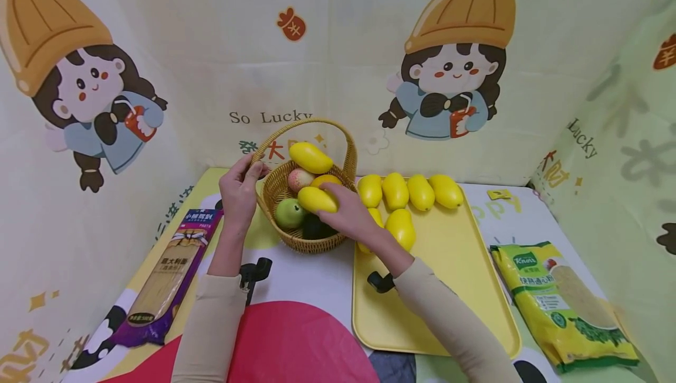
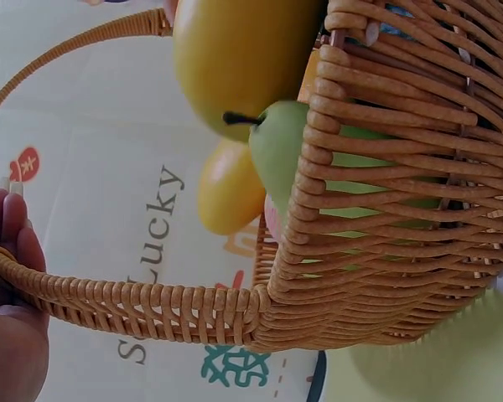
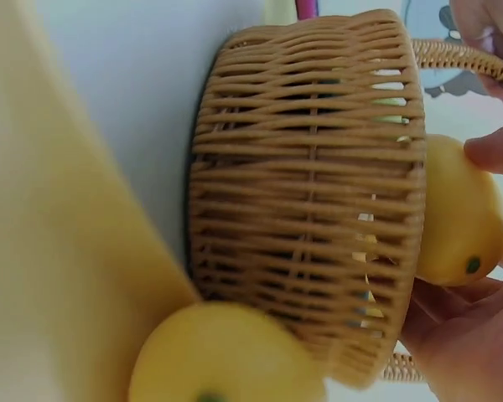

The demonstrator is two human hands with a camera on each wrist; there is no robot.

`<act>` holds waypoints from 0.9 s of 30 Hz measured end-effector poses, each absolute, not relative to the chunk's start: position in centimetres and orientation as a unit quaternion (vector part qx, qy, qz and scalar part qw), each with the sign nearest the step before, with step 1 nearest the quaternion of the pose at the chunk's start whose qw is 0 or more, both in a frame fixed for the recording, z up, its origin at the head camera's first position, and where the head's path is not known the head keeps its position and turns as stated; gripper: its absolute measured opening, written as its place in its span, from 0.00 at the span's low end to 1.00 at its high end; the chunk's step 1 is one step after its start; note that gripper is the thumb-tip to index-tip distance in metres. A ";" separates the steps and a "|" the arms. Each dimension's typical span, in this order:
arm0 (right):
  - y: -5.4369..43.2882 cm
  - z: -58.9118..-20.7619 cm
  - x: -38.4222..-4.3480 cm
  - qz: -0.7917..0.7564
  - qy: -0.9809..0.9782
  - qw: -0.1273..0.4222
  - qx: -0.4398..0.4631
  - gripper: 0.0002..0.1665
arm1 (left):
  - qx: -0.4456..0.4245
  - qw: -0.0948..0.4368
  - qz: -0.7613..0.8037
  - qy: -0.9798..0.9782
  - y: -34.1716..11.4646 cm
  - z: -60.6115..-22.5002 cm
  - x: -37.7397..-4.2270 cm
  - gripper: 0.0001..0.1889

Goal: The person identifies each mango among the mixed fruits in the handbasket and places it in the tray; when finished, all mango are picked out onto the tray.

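Note:
A wicker basket (image 1: 311, 246) with a tall handle stands at the back of the table. My left hand (image 1: 239, 192) grips the left side of its handle. Over the basket's front right, my right hand (image 1: 351, 213) holds a yellow mango (image 1: 315, 200) between thumb and fingers; in the right wrist view this mango (image 3: 463, 213) is at the rim. Inside the basket are another mango (image 1: 310, 158), a pinkish peach (image 1: 301, 179), an orange fruit (image 1: 325, 180), a green pear (image 2: 277, 146) and a dark item, partly hidden. Several mangoes (image 1: 421, 192) lie on the yellow tray (image 1: 449, 289).
The tray lies right of the basket, under my right forearm. A pasta pack (image 1: 171, 271) lies at the left, and a yellow-green Knorr bag (image 1: 562, 304) at the right. A small yellow packet (image 1: 499, 195) is at the back right. A printed cloth wall (image 1: 338, 66) stands behind the basket.

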State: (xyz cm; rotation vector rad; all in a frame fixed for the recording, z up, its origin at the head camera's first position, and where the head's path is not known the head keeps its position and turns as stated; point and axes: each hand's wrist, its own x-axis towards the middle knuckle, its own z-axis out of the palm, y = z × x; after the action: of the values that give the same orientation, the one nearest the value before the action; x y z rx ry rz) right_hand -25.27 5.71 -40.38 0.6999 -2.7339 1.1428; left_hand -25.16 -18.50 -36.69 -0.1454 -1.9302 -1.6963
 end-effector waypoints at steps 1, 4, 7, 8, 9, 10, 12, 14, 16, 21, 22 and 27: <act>6.0 -40.5 -25.2 0.374 -0.898 0.050 0.226 0.35 | -0.054 0.280 -0.633 -0.719 -18.5 -36.7 -25.1 0.17; 6.9 -40.7 -24.8 0.380 -0.897 0.053 0.219 0.35 | -0.058 0.284 -0.632 -0.718 -18.4 -36.7 -25.1 0.17; 7.9 -40.9 -24.4 0.390 -0.893 0.060 0.218 0.35 | -0.059 0.286 -0.633 -0.717 -18.3 -36.8 -25.2 0.17; 8.2 -41.0 -24.3 0.393 -0.891 0.062 0.220 0.35 | -0.058 0.287 -0.633 -0.716 -18.3 -36.8 -25.2 0.17; 8.5 -41.0 -24.2 0.395 -0.889 0.064 0.222 0.35 | -0.058 0.289 -0.633 -0.716 -18.3 -36.8 -25.2 0.17; 8.7 -41.0 -24.0 0.396 -0.888 0.066 0.224 0.34 | -0.057 0.290 -0.633 -0.715 -18.3 -36.8 -25.2 0.17; 9.2 -40.9 -23.8 0.397 -0.887 0.069 0.224 0.34 | -0.056 0.293 -0.632 -0.715 -18.3 -36.8 -25.1 0.16; 9.6 -40.8 -23.5 0.402 -0.885 0.071 0.222 0.34 | -0.059 0.296 -0.632 -0.714 -18.3 -36.8 -25.1 0.16; 10.0 -40.6 -23.2 0.411 -0.883 0.073 0.217 0.33 | -0.061 0.295 -0.631 -0.714 -18.3 -36.8 -25.0 0.16; 11.4 -40.5 -22.5 0.425 -0.876 0.084 0.211 0.33 | -0.060 0.292 -0.636 -0.712 -18.3 -36.7 -24.9 0.16; 11.8 -40.5 -22.4 0.425 -0.876 0.089 0.210 0.33 | -0.060 0.291 -0.637 -0.711 -18.3 -36.7 -24.9 0.16; 13.5 -40.6 -21.9 0.444 -0.871 0.097 0.185 0.33 | -0.062 0.293 -0.635 -0.712 -18.4 -36.8 -25.0 0.17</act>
State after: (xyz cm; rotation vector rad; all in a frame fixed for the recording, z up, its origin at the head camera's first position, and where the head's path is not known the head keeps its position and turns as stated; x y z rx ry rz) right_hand -21.87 13.53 -40.58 0.5483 -2.5800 1.3134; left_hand -24.96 -18.38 -36.79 -0.1642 -1.8972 -1.6921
